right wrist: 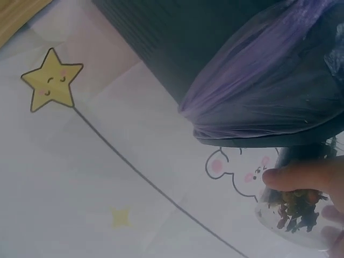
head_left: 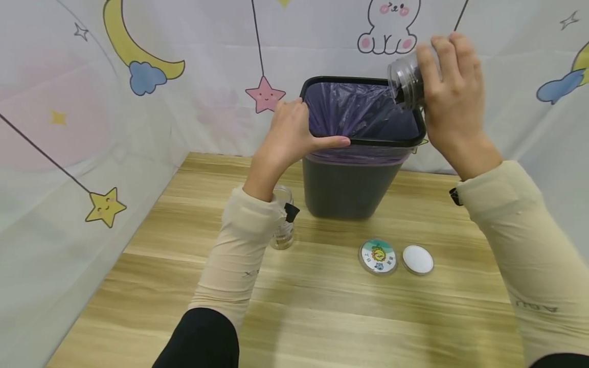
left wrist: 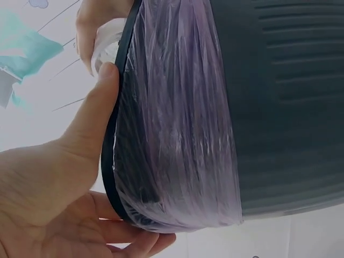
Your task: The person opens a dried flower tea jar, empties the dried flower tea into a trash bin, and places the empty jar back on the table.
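A dark grey trash bin (head_left: 349, 189), lined with a purple bag (head_left: 354, 110), stands at the back of the table. My left hand (head_left: 289, 132) grips its black rim at the left corner, the thumb laid along the front edge. At the bin's right side my right hand (head_left: 455, 92) holds a clear jar (head_left: 399, 76) tipped over, its mouth facing left above the bag. Dark dried pieces (right wrist: 298, 209) show through the jar wall in the right wrist view. The bottom of the bag's inside is hidden.
Behind my left forearm stands a second clear jar (head_left: 282, 237), partly covered by the sleeve. A round lid with a printed picture (head_left: 378, 256) and a plain white lid (head_left: 418, 259) lie on the wooden table (head_left: 331, 312). A printed cloth (head_left: 216, 61) hangs behind the bin.
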Motion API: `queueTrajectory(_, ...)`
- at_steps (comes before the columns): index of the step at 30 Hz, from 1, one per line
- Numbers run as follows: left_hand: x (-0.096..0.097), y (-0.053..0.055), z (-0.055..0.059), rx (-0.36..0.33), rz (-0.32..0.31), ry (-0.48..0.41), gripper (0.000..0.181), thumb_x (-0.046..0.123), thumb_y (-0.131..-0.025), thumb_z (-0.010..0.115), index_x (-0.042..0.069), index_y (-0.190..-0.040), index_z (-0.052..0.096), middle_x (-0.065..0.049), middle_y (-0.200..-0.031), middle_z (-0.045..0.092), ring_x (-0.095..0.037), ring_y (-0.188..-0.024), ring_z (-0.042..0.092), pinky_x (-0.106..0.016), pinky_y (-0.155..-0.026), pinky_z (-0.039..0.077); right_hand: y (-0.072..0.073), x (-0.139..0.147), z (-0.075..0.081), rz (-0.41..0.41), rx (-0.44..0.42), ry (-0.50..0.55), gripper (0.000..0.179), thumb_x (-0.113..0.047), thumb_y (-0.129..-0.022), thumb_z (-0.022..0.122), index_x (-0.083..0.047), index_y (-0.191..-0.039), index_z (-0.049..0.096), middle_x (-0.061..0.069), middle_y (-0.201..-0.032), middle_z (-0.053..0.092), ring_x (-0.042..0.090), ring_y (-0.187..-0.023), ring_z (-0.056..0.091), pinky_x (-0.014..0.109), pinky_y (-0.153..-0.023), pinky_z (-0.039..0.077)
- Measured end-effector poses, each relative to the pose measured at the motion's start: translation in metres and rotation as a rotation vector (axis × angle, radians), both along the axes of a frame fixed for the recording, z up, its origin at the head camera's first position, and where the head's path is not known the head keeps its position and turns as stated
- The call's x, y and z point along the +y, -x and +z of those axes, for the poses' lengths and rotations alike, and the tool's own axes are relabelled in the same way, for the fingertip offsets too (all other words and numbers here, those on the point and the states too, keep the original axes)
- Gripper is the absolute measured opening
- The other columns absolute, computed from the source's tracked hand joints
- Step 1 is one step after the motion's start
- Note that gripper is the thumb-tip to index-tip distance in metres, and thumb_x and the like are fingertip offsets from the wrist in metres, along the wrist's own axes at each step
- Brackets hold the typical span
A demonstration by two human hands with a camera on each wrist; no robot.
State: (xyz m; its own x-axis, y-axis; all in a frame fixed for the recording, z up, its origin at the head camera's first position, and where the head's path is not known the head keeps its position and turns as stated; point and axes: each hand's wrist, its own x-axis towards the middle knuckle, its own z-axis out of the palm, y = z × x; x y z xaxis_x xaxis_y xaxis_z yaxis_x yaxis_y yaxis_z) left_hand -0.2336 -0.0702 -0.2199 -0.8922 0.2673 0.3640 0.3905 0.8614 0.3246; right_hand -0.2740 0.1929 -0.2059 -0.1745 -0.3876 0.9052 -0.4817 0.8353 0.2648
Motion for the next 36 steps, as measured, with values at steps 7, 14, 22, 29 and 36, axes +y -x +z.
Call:
queueTrajectory(7, -0.0041, -0.0013, -0.0002, -0.009, 0.007, -0.098, 0.075, 0.074, -0.068, 0.075, 0.01, -0.068, 0.037, 0.0, -0.066, 0.03, -0.016, -0.063, 0.031, -0.029, -0.057, 0.033, -0.0031, 0.0044, -0.0002, -0.005, -0.058, 0.013, 0.041, 0.014, -0.09, 0.042, 0.005, -0.127, 0.057, 0.028, -0.125, 0.057, 0.046, -0.123, 0.047, 0.043, -0.113, 0.031)
queueTrajectory(14, -0.0055, -0.0017, 0.0001, -0.052, 0.041, -0.09, 0.077, 0.079, -0.065, 0.072, 0.013, -0.066, 0.034, 0.001, -0.065, 0.028, -0.016, -0.063, 0.033, -0.029, -0.054, 0.034, -0.0047, 0.006, -0.0026, 0.003, -0.108, 0.02, 0.052, 0.018, -0.082, 0.044, 0.004, -0.13, 0.056, 0.027, -0.129, 0.056, 0.045, -0.124, 0.046, 0.044, -0.112, 0.032)
queueTrajectory(22, -0.0082, -0.0028, 0.0012, -0.065, 0.04, -0.084, 0.076, 0.078, -0.065, 0.074, 0.012, -0.068, 0.036, 0.0, -0.066, 0.032, -0.017, -0.065, 0.036, -0.03, -0.057, 0.035, -0.0003, 0.0037, -0.0046, 0.005, -0.031, -0.008, 0.038, 0.014, -0.092, 0.043, 0.005, -0.126, 0.057, 0.027, -0.125, 0.058, 0.045, -0.121, 0.049, 0.045, -0.111, 0.034)
queueTrajectory(29, -0.0082, -0.0019, 0.0022, -0.067, 0.046, -0.07, 0.078, 0.079, -0.066, 0.073, 0.013, -0.067, 0.032, 0.0, -0.066, 0.028, -0.016, -0.063, 0.032, -0.029, -0.056, 0.034, 0.0007, 0.0062, -0.0044, -0.004, -0.04, -0.056, 0.041, 0.015, -0.091, 0.04, 0.007, -0.128, 0.055, 0.029, -0.126, 0.055, 0.048, -0.121, 0.047, 0.046, -0.112, 0.032)
queueTrajectory(36, -0.0081, -0.0026, 0.0029, -0.074, 0.051, -0.053, 0.077, 0.079, -0.066, 0.073, 0.012, -0.068, 0.034, 0.0, -0.068, 0.03, -0.018, -0.066, 0.034, -0.029, -0.059, 0.035, 0.002, 0.0056, -0.0077, 0.005, -0.044, -0.022, 0.039, 0.018, -0.091, 0.041, 0.007, -0.125, 0.057, 0.029, -0.124, 0.057, 0.048, -0.121, 0.048, 0.046, -0.112, 0.033)
